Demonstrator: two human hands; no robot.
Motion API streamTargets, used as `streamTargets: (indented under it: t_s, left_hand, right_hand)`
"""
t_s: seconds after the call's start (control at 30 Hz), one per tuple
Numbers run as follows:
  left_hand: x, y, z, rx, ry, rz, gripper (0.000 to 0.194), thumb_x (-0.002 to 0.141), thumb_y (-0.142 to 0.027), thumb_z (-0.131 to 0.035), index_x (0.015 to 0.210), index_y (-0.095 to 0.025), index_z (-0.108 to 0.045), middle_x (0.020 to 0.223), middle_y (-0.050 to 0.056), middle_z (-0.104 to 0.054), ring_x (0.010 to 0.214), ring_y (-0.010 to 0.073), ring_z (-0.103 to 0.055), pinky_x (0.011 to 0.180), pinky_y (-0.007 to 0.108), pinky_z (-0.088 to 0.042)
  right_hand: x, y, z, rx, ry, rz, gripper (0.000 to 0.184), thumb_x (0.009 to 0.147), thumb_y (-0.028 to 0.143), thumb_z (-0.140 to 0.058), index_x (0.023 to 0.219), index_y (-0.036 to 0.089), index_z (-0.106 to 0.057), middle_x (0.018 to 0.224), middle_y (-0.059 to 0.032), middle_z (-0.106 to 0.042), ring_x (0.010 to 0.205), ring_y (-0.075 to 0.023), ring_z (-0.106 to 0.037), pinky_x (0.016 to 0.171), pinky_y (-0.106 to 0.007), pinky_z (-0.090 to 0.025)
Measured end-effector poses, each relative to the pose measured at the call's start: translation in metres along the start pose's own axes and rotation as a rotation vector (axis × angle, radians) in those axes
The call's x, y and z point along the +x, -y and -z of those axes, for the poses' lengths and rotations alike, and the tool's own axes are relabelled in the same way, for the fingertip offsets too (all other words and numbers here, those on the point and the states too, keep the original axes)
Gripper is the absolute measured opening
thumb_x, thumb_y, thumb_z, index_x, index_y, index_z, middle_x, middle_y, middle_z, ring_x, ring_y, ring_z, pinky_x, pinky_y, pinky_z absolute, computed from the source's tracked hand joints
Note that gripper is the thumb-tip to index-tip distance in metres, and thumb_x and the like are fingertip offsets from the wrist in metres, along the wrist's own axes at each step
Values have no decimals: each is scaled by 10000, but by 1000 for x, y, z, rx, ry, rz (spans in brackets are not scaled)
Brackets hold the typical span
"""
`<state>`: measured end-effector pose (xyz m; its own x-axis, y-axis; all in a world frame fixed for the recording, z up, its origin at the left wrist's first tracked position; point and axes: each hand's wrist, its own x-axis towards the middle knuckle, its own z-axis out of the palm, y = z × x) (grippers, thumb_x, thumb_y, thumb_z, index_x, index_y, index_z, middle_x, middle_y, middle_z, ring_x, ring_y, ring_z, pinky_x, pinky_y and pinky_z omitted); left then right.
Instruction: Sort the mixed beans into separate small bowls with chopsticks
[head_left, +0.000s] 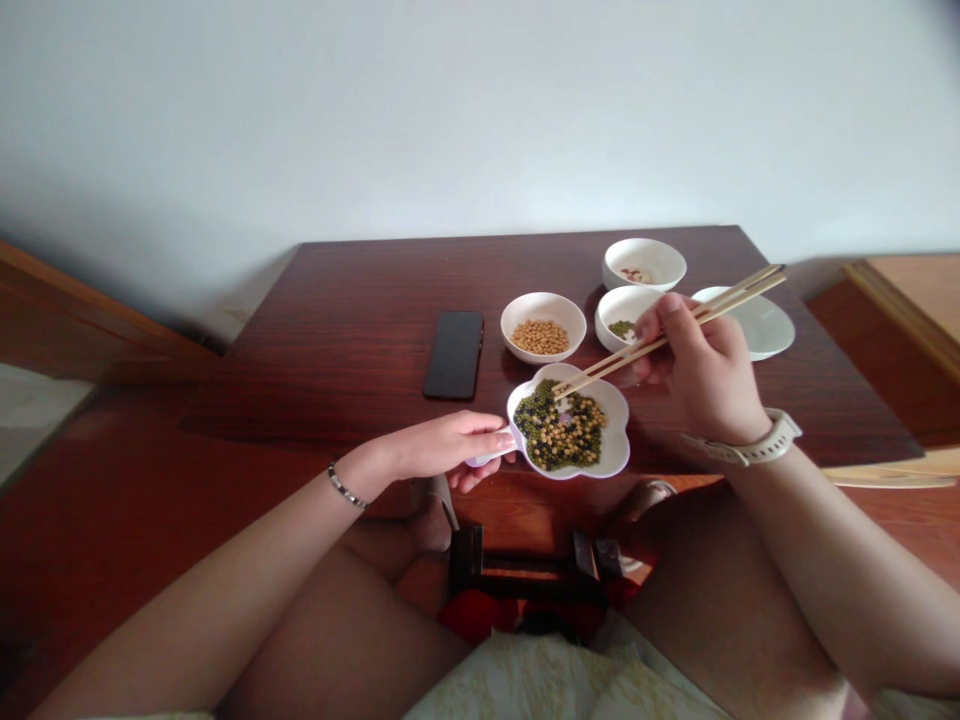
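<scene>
My left hand (pixel 469 445) is closed around the short handle of a white flower-shaped dish (pixel 616 430) at the table's front edge. Mixed beans (pixel 562 430), green, black and yellow, lie in the dish. In my right hand (pixel 701 370) is a pair of wooden chopsticks (pixel 611 362), slanting down to the left. Their tips reach into the beans near the dish's far side; whether they pinch a bean is too small to tell. Behind the dish stands a white bowl (pixel 510 325) of yellow beans. Another white bowl (pixel 604 325) with some green beans is partly hidden by my right hand.
A third white bowl (pixel 645 256) with a few reddish and pale bits stands at the back. To the right, a white plate (pixel 772 330) lies partly behind my right hand. A dark phone (pixel 454 355) rests on the brown table (pixel 360 310), left of the bowls.
</scene>
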<state>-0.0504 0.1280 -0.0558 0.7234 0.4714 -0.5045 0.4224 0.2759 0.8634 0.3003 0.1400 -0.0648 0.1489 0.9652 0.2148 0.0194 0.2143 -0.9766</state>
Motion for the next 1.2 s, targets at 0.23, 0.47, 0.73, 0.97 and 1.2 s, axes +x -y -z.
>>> streamTargets:
  t_s: [0.23, 0.47, 0.73, 0.97, 1.2]
  left_hand:
    - [-1, -1, -1, -15, -2, -6, 522, 1298, -698, -733, 1111, -213, -686, 936, -5, -684, 728, 161, -636, 685, 328, -497]
    - [-1, -3, -1, -5, -13, -5, 529, 1281, -679, -767, 1044, -217, -664, 936, -4, -668, 719, 157, -624, 693, 337, -481]
    - [0, -2, -2, 1, -37, -10, 535, 1271, -689, -740, 988, -241, -662, 896, 3, -671, 688, 167, -623, 663, 323, -488]
    - [2, 0, -1, -21, -30, -9, 529, 1254, -679, -780, 978, -242, -665, 906, 6, -678, 680, 160, -628, 645, 308, -471]
    - [3, -2, -2, -21, -43, 9, 499, 1236, -649, -803, 975, -243, -678, 903, 0, -669, 676, 156, -606, 644, 306, -456]
  right_hand:
    - [10, -7, -7, 237, -229, 129, 673, 1060, 776, -1061, 861, 223, -732, 907, -4, -716, 608, -82, -655, 526, -199, -495]
    - [11, -7, -6, 150, -257, 162, 630, 1132, 802, -960, 950, 238, -745, 803, 2, -694, 614, -135, -675, 547, -247, -495]
    - [11, -2, 1, 61, -190, 145, 654, 1163, 799, -917, 839, 256, -750, 703, -20, -670, 543, -152, -596, 504, -299, -394]
    - [3, 5, 3, -181, 14, 76, 771, 1152, 967, -819, 866, 255, -744, 650, -29, -711, 565, -177, -616, 570, -327, -449]
    - [3, 7, 2, -255, 38, 55, 775, 1165, 991, -768, 877, 272, -740, 650, -28, -723, 570, -190, -612, 582, -336, -443]
